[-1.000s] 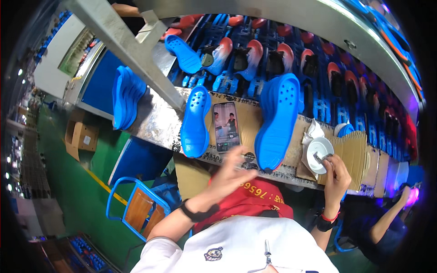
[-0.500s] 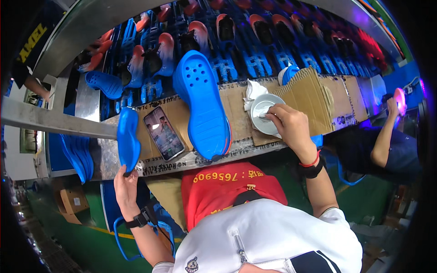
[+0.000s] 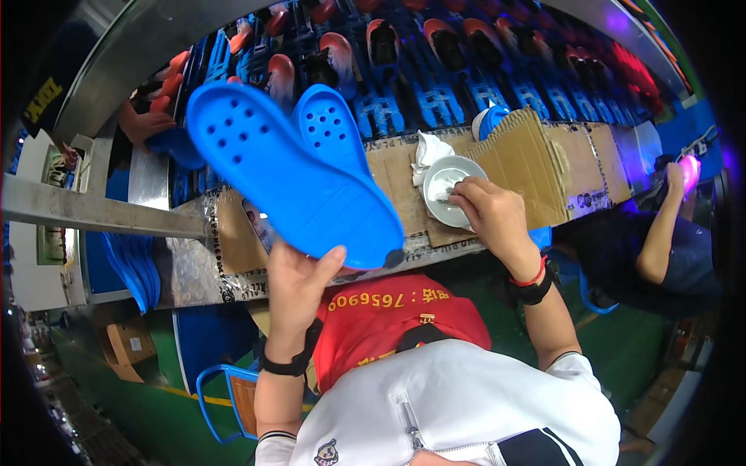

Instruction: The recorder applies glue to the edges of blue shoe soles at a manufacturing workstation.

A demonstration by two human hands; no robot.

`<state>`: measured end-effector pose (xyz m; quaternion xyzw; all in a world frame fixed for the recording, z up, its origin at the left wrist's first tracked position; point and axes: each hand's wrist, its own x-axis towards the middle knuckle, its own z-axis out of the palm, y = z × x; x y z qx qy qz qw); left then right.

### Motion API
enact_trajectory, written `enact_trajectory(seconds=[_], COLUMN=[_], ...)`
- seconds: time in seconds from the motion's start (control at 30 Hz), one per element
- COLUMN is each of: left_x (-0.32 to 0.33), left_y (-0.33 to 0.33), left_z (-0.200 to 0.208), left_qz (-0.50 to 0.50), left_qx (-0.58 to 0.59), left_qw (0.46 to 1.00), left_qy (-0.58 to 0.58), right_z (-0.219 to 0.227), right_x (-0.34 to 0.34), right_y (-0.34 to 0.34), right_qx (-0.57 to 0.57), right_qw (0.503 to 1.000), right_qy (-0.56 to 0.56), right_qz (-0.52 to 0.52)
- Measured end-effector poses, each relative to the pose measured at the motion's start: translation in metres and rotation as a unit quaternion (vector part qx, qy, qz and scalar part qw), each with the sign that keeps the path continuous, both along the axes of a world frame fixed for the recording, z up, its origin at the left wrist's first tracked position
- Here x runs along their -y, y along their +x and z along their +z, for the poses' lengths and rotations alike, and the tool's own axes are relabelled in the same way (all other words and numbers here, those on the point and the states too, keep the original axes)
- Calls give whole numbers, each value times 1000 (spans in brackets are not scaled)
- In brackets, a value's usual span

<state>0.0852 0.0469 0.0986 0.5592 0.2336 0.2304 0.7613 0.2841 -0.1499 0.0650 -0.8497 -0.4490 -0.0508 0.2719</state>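
Lifted clear of the surface (image 3: 233,241) since half a second earlier, when lying flat beside the phone: one blue clog (image 3: 291,182), now raised sole-up toward the camera, heel end clamped between thumb and fingers of the left hand (image 3: 299,283). Tipped so the toe pointed to about ten o'clock. Hid most of the phone (image 3: 260,227) behind it. Left a second blue clog (image 3: 330,128) on the cardboard at about one o'clock from the raised one, top up.

Stayed put over the white dish (image 3: 451,186) at three o'clock: the right hand (image 3: 493,213), fingers curled shut on a small white wad (image 3: 465,189) pressed into the dish. Crumpled white cloth (image 3: 427,147) just beyond the dish rim.

Judged from that: sole turned up and the wad readied, probably for wiping or coating.
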Motion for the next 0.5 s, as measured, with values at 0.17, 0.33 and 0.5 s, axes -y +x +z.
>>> enact_trajectory(seconds=[0.17,0.33,0.5], left_x=[22,33,39], left_y=[37,49,54], left_z=[-4,-9,-5], left_qz=[-3,21,26], left_qx=[-6,-27,-33], left_qw=[991,975,958], left_qy=[132,219,283], right_z=[3,36,43], right_x=[11,15,6], right_y=[-1,-14,-26], right_qx=[6,-88,-46], right_qw=[1000,982,982], right_qy=[12,168,176], right_qz=[-10,-12,43])
